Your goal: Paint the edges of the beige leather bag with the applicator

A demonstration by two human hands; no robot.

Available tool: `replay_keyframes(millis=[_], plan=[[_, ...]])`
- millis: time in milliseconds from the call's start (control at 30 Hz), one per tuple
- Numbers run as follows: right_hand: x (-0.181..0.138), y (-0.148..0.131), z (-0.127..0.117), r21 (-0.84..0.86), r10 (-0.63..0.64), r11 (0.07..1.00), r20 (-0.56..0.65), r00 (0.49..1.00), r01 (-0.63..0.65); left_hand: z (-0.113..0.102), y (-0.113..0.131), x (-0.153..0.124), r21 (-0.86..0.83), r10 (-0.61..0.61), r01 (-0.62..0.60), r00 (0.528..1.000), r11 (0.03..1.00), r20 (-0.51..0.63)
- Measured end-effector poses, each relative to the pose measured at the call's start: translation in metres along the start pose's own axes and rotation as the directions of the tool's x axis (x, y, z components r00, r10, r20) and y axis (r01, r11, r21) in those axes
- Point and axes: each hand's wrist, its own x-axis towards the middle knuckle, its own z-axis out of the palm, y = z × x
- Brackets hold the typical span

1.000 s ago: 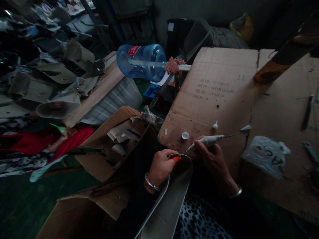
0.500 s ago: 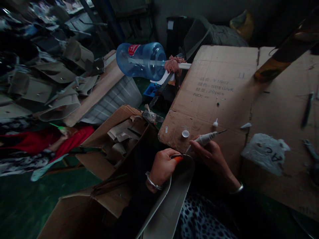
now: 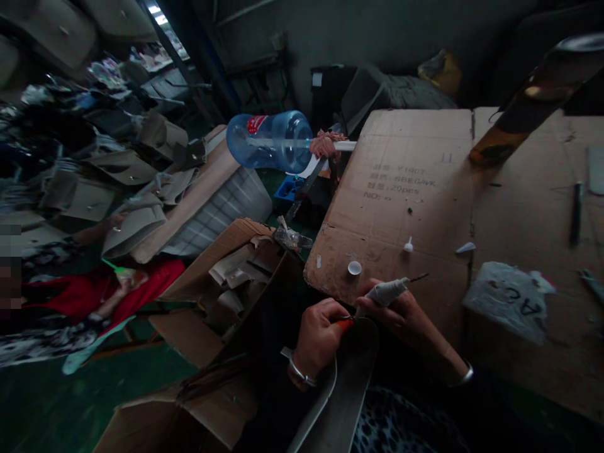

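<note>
My left hand (image 3: 317,343) is closed, pinching the upper end of a long, curved greyish-beige panel (image 3: 350,385). At its fingertips shows a small orange piece (image 3: 346,324); whether it is a separate tool I cannot tell. My right hand (image 3: 401,318) grips a slim white-wrapped tool (image 3: 387,292) with a thin dark metal spike pointing away to the right. The tool's other, tapered end points down at the panel's top edge, beside the left fingertips. Exact contact there is hidden by fingers and shadow.
On the cardboard-covered table (image 3: 401,214) are a small white cup (image 3: 354,268), a white nozzle cap (image 3: 408,245) and a plastic bag (image 3: 509,299). An open carton (image 3: 189,340) stands at the left, below a blue water bottle (image 3: 268,139). A co-worker's hand (image 3: 123,290) shows farther left.
The view has tilted, so the surroundings sit lower. The tool's tapered end has come closer to my left fingertips. Both hands keep their grips.
</note>
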Motion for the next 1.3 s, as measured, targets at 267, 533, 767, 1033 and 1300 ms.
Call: replay_keyframes(millis=[267,533,767,1033,1300], plan=[[-0.002,0.016,0.002,0.251,0.112,0.968,-0.433,0.894,0.000,-0.009,-0.001,0.006,-0.156,-0.131,0.126,0.991,0.980,-0.024],[0.000,0.028,-0.003,-0.128,-0.074,0.992,-0.475,0.877,0.014,-0.019,-0.013,0.011,-0.349,-0.314,0.279,0.948,0.895,-0.045],[0.001,0.033,-0.004,-0.225,-0.123,0.974,-0.427,0.896,0.027,-0.022,-0.013,0.011,-0.322,-0.299,0.282,0.954,0.904,-0.004],[0.000,0.027,-0.003,-0.097,-0.026,0.995,-0.490,0.871,-0.025,-0.023,-0.016,0.012,-0.298,-0.269,0.266,0.963,0.917,0.032],[-0.003,0.008,0.001,0.329,0.145,0.943,-0.288,0.947,-0.044,-0.026,-0.010,0.010,-0.262,-0.276,0.287,0.958,0.921,0.079]])
